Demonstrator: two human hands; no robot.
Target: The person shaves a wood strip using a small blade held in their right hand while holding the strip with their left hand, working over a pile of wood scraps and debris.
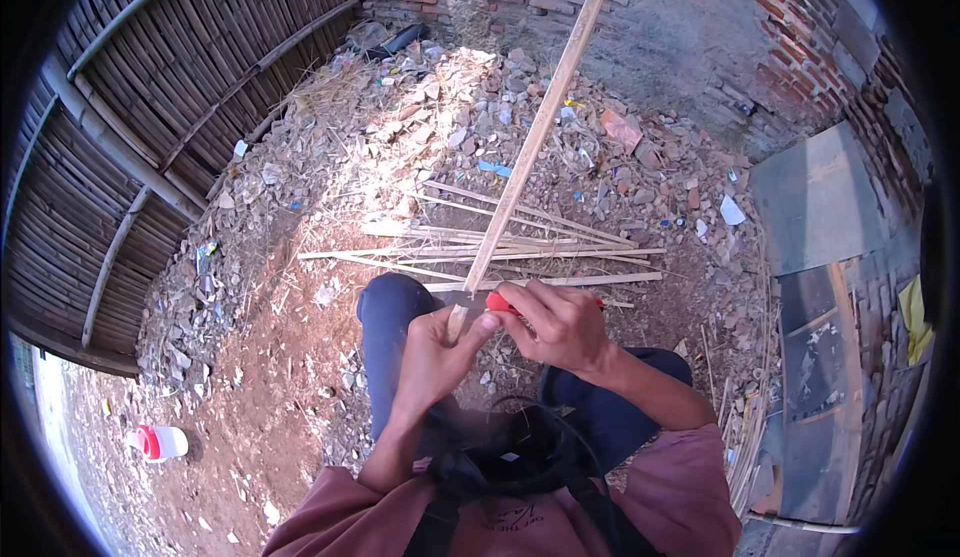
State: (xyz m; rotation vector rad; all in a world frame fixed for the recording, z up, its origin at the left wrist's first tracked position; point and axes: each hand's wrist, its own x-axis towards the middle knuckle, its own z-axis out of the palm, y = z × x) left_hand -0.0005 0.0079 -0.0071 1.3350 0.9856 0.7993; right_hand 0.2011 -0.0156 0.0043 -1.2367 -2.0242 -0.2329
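My left hand (436, 349) is closed around the near end of a pale bamboo strip, and a short pale end piece (456, 323) shows between thumb and fingers. From just beyond it the long strip (540, 142) slants up and away to the far right. Beside it, my right hand (558, 329) is wrapped round a red-handled tool (500, 302). Its working end is too small to make out, but it lies close to the strip's near end. The two thumbs nearly meet. Whether the short piece and the long strip are still joined, I cannot tell.
Several more bamboo strips (540, 250) lie crossed on the ground beyond my knees. Rubble (420, 122) spreads toward a brick wall (660, 47). A bamboo-slat wall (200, 67) stands left, boards (820, 197) lean right. A white container with a red top (165, 443) lies at lower left.
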